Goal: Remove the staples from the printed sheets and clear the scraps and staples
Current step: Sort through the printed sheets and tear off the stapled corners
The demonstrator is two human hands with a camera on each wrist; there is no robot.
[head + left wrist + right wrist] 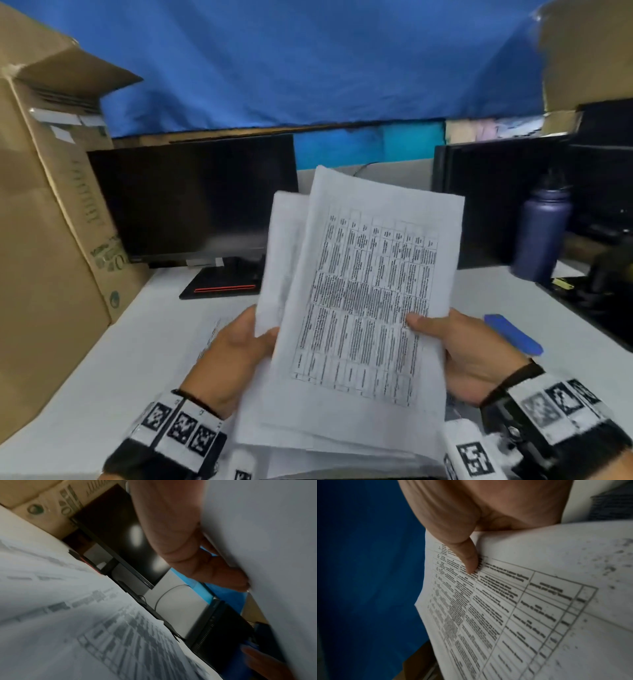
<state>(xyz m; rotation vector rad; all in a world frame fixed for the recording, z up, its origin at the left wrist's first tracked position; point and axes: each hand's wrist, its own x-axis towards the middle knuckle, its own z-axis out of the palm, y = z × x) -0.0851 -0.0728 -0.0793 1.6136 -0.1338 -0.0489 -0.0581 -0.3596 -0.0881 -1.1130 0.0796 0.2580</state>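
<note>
Gripping the printed sheets (363,301) by opposite edges, left hand (229,353) and right hand (476,356) fingers pinch them upright.

Printed sheets (363,301): white paper carrying a ruled black table of small text, too blurred to read. The bundle is held raised above the tabletop (113,363), tilted toward the viewer, its long edge running up and away. The front sheet faces the viewer; a second sheet (281,246) fans out behind it at the upper left, its visible face mostly blank. Further white sheets (342,448) show below the bundle at the lower edge. More printed pages (85,622) lie flat on the tabletop beneath. No staple can be made out.
</note>
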